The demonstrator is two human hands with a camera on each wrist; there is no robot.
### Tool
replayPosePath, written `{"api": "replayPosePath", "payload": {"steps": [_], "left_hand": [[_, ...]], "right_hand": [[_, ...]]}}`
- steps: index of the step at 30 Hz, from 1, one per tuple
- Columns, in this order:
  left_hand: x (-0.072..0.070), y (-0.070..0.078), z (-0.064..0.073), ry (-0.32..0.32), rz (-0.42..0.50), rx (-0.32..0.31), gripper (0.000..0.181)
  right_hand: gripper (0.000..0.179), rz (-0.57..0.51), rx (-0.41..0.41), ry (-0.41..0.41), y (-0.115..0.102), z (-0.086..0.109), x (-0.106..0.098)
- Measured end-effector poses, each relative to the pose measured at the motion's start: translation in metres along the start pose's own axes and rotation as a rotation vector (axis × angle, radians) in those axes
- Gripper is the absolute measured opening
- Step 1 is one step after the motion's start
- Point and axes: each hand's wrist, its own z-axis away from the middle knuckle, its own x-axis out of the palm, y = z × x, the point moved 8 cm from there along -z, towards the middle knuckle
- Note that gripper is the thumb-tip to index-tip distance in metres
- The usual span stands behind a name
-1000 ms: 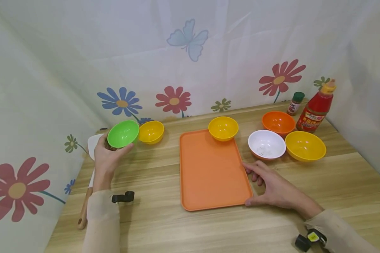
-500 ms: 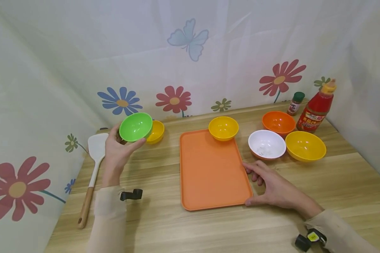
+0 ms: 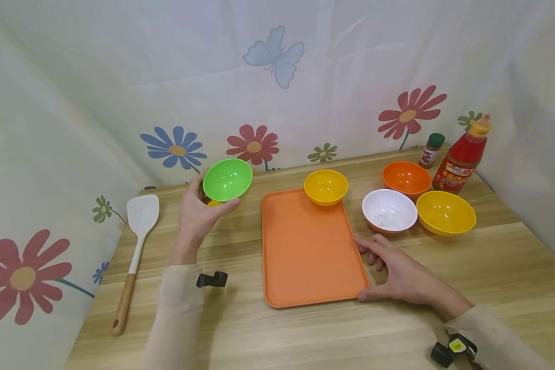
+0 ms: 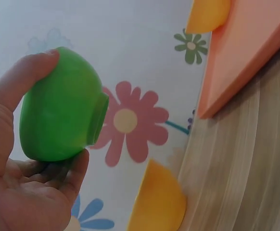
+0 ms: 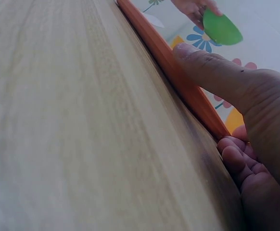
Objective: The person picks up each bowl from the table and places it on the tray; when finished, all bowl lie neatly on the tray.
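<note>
In the head view my left hand (image 3: 198,218) holds a green bowl (image 3: 227,180) above the table, tilted with its inside facing me. Seen from the left wrist, the thumb lies at the rim of the green bowl (image 4: 63,106) and the fingers are under its side. A small yellow bowl (image 4: 161,202) stands behind it, mostly hidden in the head view. My right hand (image 3: 404,275) rests on the table, thumb and index finger touching the right edge of an orange tray (image 3: 312,252). Its other fingers are bent beside the edge.
A second yellow bowl (image 3: 326,187) overlaps the tray's far right corner. Right of it stand a white bowl (image 3: 389,210), an orange bowl (image 3: 407,179), a large yellow bowl (image 3: 446,213), a sauce bottle (image 3: 460,159) and a spice jar (image 3: 431,151). A spatula (image 3: 136,257) lies at the left.
My left hand has carried the green bowl to the right and slightly upward, now in front of the small yellow bowl. The spatula is fully uncovered. The right hand and the tray have stayed put.
</note>
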Motion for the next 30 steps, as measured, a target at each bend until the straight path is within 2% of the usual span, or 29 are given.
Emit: {"api": "replayPosePath", "payload": {"steps": [11,15,24,30], "left_hand": [[0.057,0.001,-0.013,-0.103,0.025,0.032,0.104],[0.073,-0.003,-0.017,-0.126,0.025,0.009,0.106],[0.099,-0.021,-0.025,-0.163,0.029,-0.050,0.107],[0.108,-0.036,-0.025,-0.190,-0.012,-0.087,0.113]], "right_hand": [[0.119,-0.006,-0.011,0.003,0.000,-0.001,-0.001],[0.119,-0.006,-0.013,0.002,-0.001,-0.001,0.000],[0.119,-0.010,-0.010,0.000,0.001,-0.001,0.001],[0.119,-0.001,0.002,0.001,0.000,0.000,0.001]]}}
